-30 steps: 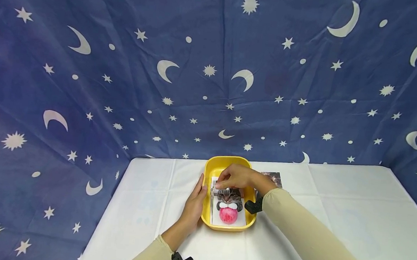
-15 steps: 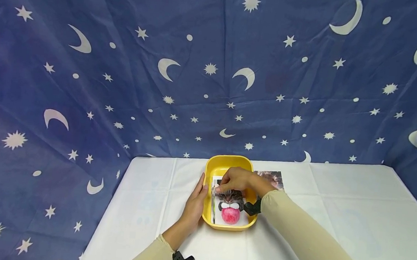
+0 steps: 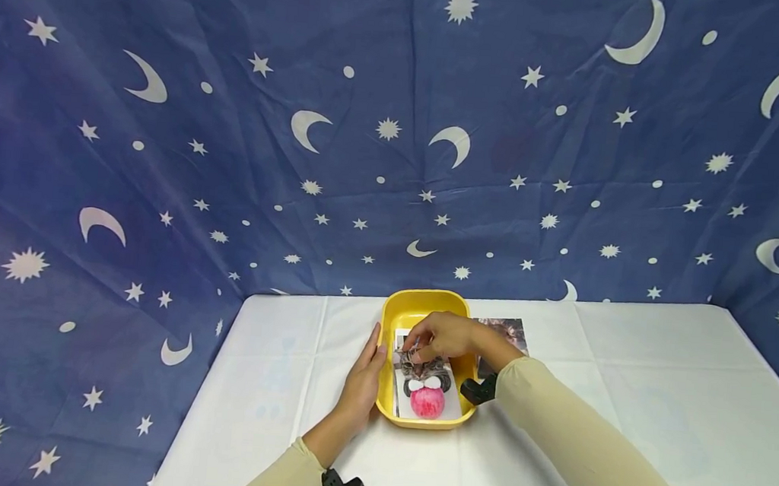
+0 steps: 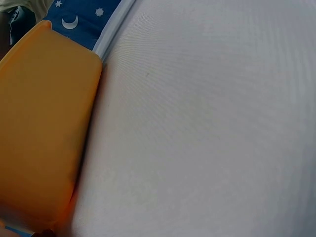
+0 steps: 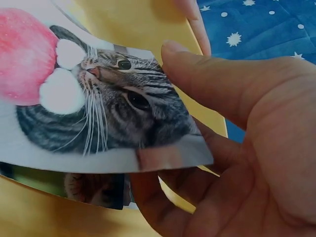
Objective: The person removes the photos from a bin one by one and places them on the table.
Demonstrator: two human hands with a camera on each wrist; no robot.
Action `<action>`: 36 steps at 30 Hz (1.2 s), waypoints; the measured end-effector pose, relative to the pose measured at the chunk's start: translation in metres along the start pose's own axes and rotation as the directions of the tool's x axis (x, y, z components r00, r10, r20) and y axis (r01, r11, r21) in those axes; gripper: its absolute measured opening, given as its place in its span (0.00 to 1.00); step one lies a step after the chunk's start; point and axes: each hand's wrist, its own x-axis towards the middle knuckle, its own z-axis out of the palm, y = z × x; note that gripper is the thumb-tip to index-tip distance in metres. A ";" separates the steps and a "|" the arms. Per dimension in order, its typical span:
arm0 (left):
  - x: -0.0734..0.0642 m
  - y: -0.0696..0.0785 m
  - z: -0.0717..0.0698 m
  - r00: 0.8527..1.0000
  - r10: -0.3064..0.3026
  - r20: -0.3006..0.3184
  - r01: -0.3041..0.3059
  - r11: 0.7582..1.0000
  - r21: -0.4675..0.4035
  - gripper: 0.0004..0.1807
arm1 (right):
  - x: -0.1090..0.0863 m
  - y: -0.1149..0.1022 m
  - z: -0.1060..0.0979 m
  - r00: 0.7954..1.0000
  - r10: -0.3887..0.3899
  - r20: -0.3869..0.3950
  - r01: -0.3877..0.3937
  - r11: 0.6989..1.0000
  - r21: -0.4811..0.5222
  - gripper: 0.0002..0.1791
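Observation:
A yellow plastic tray (image 3: 419, 302) stands on the table with a stack of photos inside. The top photo (image 3: 427, 402) shows a tabby cat with white paws and a pink ball. My right hand (image 3: 447, 335) reaches into the tray and pinches this photo at its far end. In the right wrist view the thumb (image 5: 197, 74) meets the edge, while curled fingers lie beneath the cat photo (image 5: 118, 98). Another photo (image 5: 94, 190) shows under it. My left hand (image 3: 359, 385) holds the tray's left wall, thumb at the rim; the left wrist view shows mostly the tray's outer side (image 4: 44, 123).
Another animal photo (image 3: 508, 331) lies on the white tablecloth (image 3: 596, 412) just right of the tray, partly hidden by my right forearm. A blue curtain (image 3: 372, 119) with moons and stars hangs behind and to the left of the table.
The cat photo's far end has risen and bent, showing the cat's face more, as my right thumb and fingers shifted on it. My left hand has stayed at the tray.

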 end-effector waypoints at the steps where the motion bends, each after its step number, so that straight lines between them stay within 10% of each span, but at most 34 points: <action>1: 0.000 0.000 0.000 1.000 0.000 0.002 0.000 1.000 0.000 0.31 | -0.001 0.000 0.000 1.000 -0.005 0.002 0.005 1.000 -0.004 0.14; 21: 0.001 -0.003 0.000 1.000 -0.002 0.000 0.002 1.000 -0.020 0.31 | -0.033 -0.003 0.003 0.982 -0.047 -0.183 0.038 0.998 -0.055 0.26; 36: 0.004 -0.005 0.002 1.000 0.011 -0.013 -0.012 0.999 -0.048 0.31 | -0.094 0.027 -0.024 0.920 0.100 -0.379 0.058 0.922 0.382 0.25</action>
